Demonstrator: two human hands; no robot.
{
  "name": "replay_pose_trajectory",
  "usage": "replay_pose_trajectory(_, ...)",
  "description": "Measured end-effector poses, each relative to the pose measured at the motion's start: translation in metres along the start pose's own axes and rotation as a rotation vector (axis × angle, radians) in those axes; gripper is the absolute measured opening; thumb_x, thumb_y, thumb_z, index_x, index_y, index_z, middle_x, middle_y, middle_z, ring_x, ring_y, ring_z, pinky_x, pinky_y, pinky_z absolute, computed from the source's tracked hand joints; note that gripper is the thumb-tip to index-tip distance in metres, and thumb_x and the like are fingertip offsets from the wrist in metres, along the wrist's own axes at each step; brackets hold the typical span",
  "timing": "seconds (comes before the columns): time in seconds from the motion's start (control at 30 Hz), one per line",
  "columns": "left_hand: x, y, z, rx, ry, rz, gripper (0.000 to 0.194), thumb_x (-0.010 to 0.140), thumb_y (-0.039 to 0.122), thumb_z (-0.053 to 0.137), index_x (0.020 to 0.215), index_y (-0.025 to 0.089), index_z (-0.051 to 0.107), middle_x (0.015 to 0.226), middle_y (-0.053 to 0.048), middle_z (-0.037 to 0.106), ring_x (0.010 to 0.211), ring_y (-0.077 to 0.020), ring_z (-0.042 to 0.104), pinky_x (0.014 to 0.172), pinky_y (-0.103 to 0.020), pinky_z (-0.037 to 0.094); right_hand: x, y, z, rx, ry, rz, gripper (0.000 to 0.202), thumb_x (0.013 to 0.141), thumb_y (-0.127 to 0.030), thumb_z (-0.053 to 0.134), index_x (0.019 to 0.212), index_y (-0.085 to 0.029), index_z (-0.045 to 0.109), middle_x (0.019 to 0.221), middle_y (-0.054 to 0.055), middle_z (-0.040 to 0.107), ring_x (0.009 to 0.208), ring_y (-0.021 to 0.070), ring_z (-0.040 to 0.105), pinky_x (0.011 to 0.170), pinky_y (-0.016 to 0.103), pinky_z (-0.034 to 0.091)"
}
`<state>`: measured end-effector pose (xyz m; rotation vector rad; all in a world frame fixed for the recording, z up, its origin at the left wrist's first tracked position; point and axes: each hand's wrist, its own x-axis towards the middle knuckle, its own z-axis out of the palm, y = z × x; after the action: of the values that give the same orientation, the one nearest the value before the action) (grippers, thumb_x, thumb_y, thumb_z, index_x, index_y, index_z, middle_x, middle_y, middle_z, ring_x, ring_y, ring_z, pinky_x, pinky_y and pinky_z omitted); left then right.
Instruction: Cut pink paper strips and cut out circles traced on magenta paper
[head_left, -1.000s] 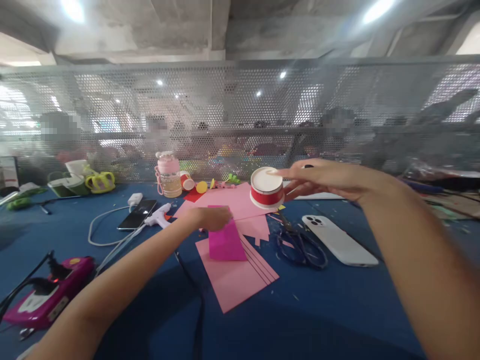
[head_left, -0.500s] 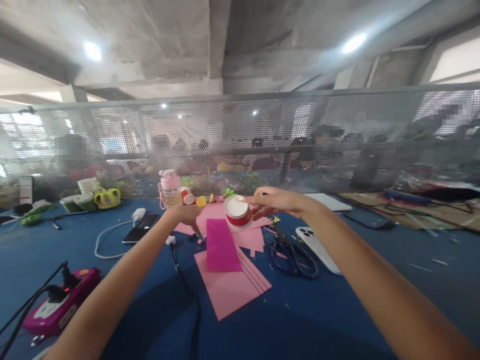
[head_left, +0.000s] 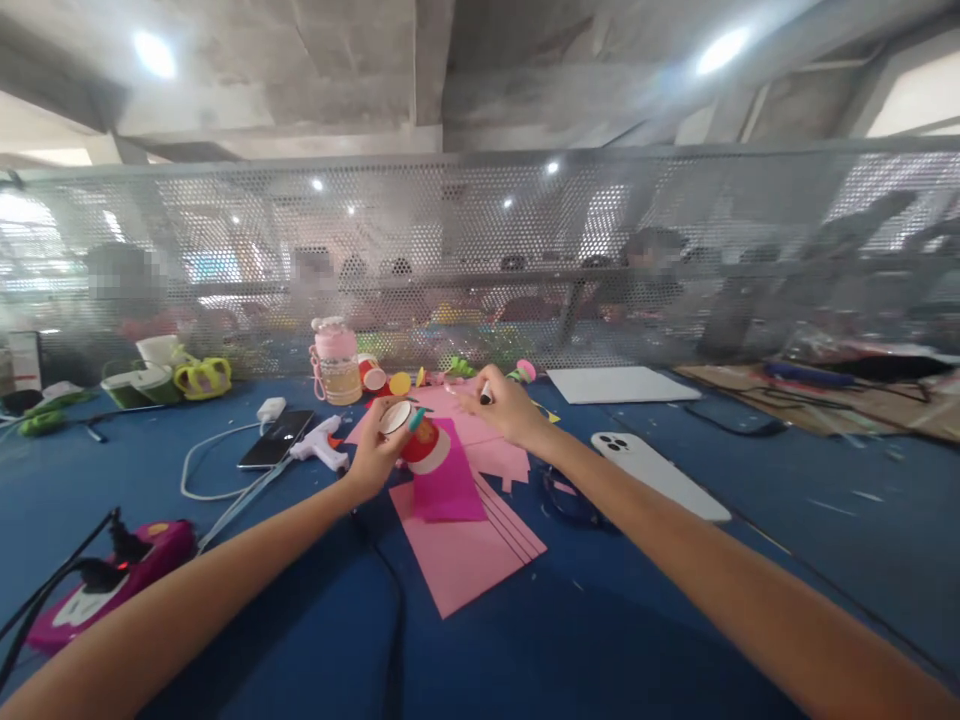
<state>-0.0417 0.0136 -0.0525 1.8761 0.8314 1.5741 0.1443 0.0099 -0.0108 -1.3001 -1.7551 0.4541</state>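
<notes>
My left hand [head_left: 373,450] is closed around a red and white paper cup [head_left: 429,452], which lies tilted with its pale round end facing up and left. A small teal piece [head_left: 417,419] sticks out by the fingers of that hand; I cannot make out what it is. To the right, my right hand [head_left: 508,405] is curled around a thin pen [head_left: 487,393], of which only a white and black end shows. Under the cup lies a magenta sheet [head_left: 450,495] on top of a pink sheet [head_left: 446,575] with dark lines.
A white glue gun [head_left: 322,445], a black phone [head_left: 276,440] and a pink bottle [head_left: 336,360] stand or lie at left. Scissors [head_left: 570,500] sit partly under my right forearm, beside a white phone [head_left: 667,480]. A magenta power strip [head_left: 150,570] is at front left.
The cup has passed from my right hand to my left and moved left, tilting over. My right hand has let go of the cup. The glue gun has come into view beside my left forearm.
</notes>
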Motion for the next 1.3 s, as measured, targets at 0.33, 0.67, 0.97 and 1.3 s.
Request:
replay_pose_trajectory(0.33, -0.02, -0.008, 0.022, -0.149, -0.075, 0.147, 0.043, 0.073, 0.053, 0.052, 0.097, 0.019, 0.041, 0.095, -0.008, 0.05, 0.089, -0.0202, 0.051, 0.081, -0.036, 0.043, -0.073, 0.048, 0.01, -0.3, -0.451, -0.36, 0.021, 0.075, -0.022, 0.051, 0.095, -0.02, 0.047, 0.084, 0.009, 0.061, 0.085, 0.0269, 0.054, 0.082, 0.046, 0.039)
replay_pose_trajectory(0.67, -0.024, 0.001, 0.017, 0.007, -0.449, 0.292, 0.039, 0.076, 0.047, 0.052, 0.1, 0.015, 0.051, 0.092, -0.01, 0.057, 0.083, -0.02, 0.055, 0.073, -0.031, 0.043, -0.085, 0.052, -0.006, -0.186, -0.079, -0.206, 0.011, 0.081, -0.021, 0.04, 0.092, -0.024, 0.041, 0.095, 0.009, 0.064, 0.085, 0.0227, 0.064, 0.073, 0.036, 0.048)
replay_pose_trajectory(0.97, -0.02, 0.0, 0.019, -0.027, -0.671, 0.202, 0.045, 0.077, 0.044, 0.053, 0.113, 0.017, 0.05, 0.107, -0.012, 0.058, 0.094, -0.0227, 0.056, 0.078, -0.032, 0.045, -0.09, 0.051, -0.011, -0.261, 0.095, -0.125, 0.011, 0.08, -0.027, 0.043, 0.076, -0.026, 0.032, 0.113, 0.012, 0.061, 0.072, 0.0194, 0.066, 0.067, 0.034, 0.049)
replay_pose_trajectory(1.3, -0.022, 0.003, 0.023, 0.009, -0.81, 0.015, 0.068, 0.061, 0.034, 0.071, 0.119, 0.015, 0.042, 0.108, -0.013, 0.058, 0.098, -0.0265, 0.056, 0.083, -0.039, 0.046, -0.089, 0.048, -0.013, -0.195, 0.074, -0.048, 0.014, 0.079, -0.03, 0.042, 0.073, -0.026, 0.03, 0.111, 0.011, 0.063, 0.074, 0.0198, 0.065, 0.066, 0.033, 0.048)
